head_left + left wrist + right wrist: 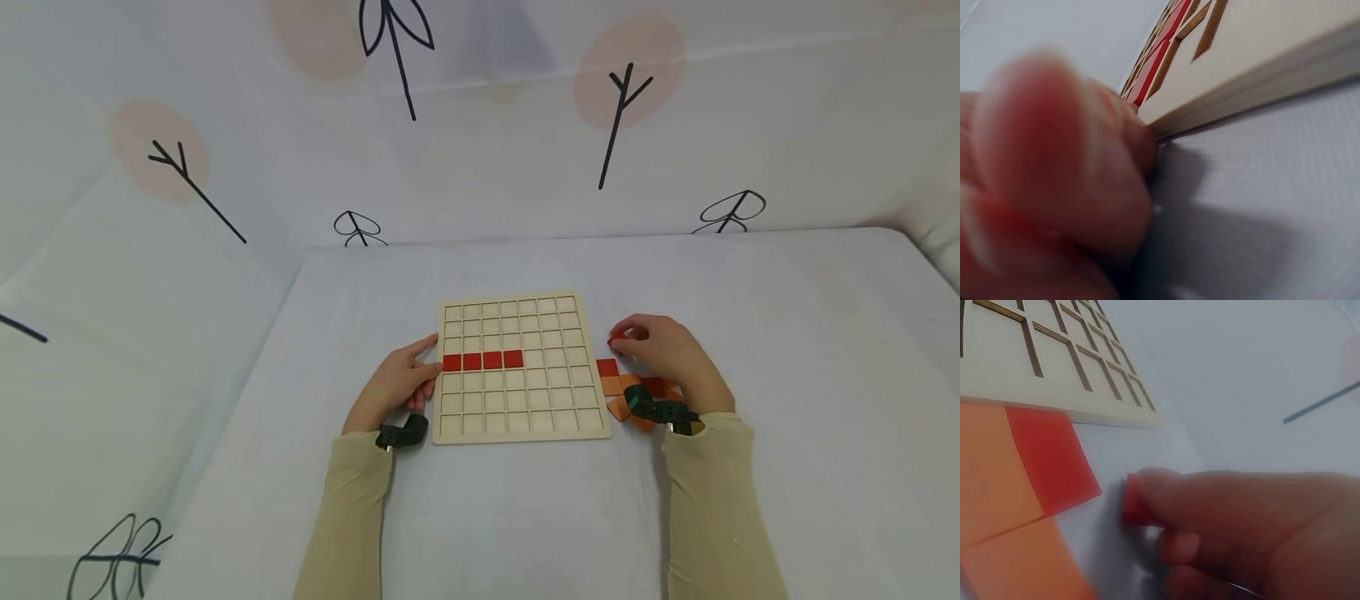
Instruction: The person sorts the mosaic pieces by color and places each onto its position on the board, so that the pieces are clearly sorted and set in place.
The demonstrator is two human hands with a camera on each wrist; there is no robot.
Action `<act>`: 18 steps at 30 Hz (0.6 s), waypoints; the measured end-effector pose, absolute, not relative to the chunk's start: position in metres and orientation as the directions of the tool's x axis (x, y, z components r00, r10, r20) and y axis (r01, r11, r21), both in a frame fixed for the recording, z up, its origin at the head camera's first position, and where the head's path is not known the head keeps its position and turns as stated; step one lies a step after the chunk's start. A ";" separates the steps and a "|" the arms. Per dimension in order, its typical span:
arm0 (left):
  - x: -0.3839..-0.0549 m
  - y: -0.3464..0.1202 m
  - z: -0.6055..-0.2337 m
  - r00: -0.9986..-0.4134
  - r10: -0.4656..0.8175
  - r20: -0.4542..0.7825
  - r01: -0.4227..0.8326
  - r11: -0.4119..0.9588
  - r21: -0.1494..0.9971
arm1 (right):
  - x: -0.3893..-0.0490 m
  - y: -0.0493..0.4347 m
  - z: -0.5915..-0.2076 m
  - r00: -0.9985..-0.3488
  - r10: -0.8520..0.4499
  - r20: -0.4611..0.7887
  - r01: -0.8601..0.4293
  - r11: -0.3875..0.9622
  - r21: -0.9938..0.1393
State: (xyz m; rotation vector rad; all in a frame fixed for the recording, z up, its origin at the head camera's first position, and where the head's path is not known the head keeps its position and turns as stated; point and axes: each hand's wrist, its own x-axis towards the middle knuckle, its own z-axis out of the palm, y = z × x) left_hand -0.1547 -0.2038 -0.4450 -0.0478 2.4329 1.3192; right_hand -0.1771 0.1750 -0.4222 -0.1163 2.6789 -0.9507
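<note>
Short of the table's far edge, the left hand touched the board, fingers extended, seemingly steadying it; the right hand pinched a red tile.

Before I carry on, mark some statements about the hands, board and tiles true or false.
1. The right hand pinches a red tile. True.
2. The tiles on the board are orange. False: four red tiles sit there in one row.
3. The left hand touches the board's edge. True.
4. Every loose tile lies left of the board. False: the loose tiles lie to its right.
</note>
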 end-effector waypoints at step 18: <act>-0.157 -0.205 -0.448 -0.925 0.146 -0.351 -0.215 0.562 0.799 | -0.180 0.162 -0.422 -0.962 -0.138 -0.235 0.044 0.772 -0.634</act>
